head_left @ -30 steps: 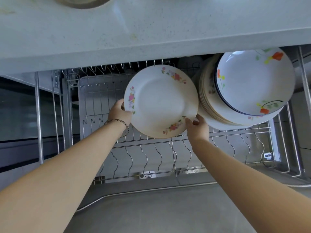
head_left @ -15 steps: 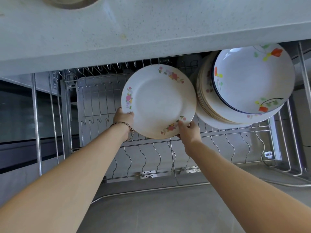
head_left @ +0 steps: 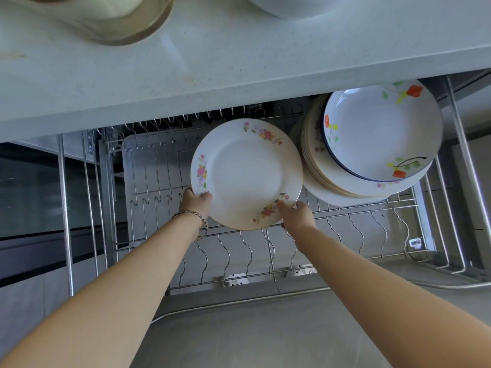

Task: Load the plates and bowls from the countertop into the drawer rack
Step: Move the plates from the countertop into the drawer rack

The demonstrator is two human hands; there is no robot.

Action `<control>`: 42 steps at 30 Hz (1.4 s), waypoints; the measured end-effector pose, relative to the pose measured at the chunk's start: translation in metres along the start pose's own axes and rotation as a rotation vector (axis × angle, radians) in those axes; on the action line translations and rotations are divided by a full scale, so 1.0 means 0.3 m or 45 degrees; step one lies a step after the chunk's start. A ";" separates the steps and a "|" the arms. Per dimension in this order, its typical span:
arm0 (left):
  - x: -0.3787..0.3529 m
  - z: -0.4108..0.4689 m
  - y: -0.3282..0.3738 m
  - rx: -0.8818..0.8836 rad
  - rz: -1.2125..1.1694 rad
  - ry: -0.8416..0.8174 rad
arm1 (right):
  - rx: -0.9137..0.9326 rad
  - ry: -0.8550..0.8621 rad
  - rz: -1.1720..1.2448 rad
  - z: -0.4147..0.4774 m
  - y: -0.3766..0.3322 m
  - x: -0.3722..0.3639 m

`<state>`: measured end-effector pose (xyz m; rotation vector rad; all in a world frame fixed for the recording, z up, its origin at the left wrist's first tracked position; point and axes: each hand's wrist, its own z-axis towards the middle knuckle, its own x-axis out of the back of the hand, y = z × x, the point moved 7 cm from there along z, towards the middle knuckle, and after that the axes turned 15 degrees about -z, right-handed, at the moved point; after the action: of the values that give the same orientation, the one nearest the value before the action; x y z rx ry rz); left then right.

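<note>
At the far left of the frame the drawer rack (head_left: 148, 181) shows bare wire dividers, open slots running toward the centre. The left hand (head_left: 196, 201), a braided bracelet (head_left: 190, 217) on its wrist, is curled on the lower left rim of the flowered plate (head_left: 245, 173), thumb over the front of the rim and the other fingers hidden behind it. The plate sits in the middle of the frame, above the rack's wires and just below the countertop (head_left: 239, 62) edge, its eating face turned up toward the camera and tilted, the lower rim nearest the wavy front wires. Being round it has no long axis; what matters is its plane, which stands steeply rather than flat. The right hand (head_left: 297, 213) pinches the lower right rim, thumb on the face beside the flower sprig, fingers tucked underneath.

The step in hand looks like seating this plate in a slot. I judge the next move calls for lowering it edge-first between two dividers, keeping its plane in line with the wires, then letting both hands release.

To the right, just beside the plate, a stack of plates (head_left: 326, 179) leans in the rack with a blue-rimmed bowl (head_left: 380, 131) in front. At the top of the frame, more crockery waits on the countertop, so the task is only partly done.
</note>
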<state>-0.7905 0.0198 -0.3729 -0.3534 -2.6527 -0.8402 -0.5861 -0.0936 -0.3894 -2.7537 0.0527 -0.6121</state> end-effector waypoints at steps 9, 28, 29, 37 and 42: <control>-0.075 -0.411 0.206 -0.193 0.868 -0.435 | 0.054 -0.347 -0.654 -0.304 0.013 0.313; -0.885 -1.530 0.763 -0.800 0.819 -0.434 | 0.647 0.270 -1.134 -0.700 -0.005 1.856; -0.901 -1.567 0.778 -0.811 0.840 -0.430 | 0.661 0.277 -1.122 -0.701 -0.022 1.898; -0.793 -1.680 0.968 -0.893 0.740 -0.290 | 0.871 0.259 -1.223 -0.793 -0.330 1.962; -0.655 -1.585 1.080 -0.817 0.467 -0.184 | 0.995 0.262 -1.287 -0.842 -0.496 1.885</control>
<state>-0.3904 -0.0303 0.0821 -1.0494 -2.2536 -1.5574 -0.1836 -0.0868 0.1043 -1.7887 -1.2834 -0.8833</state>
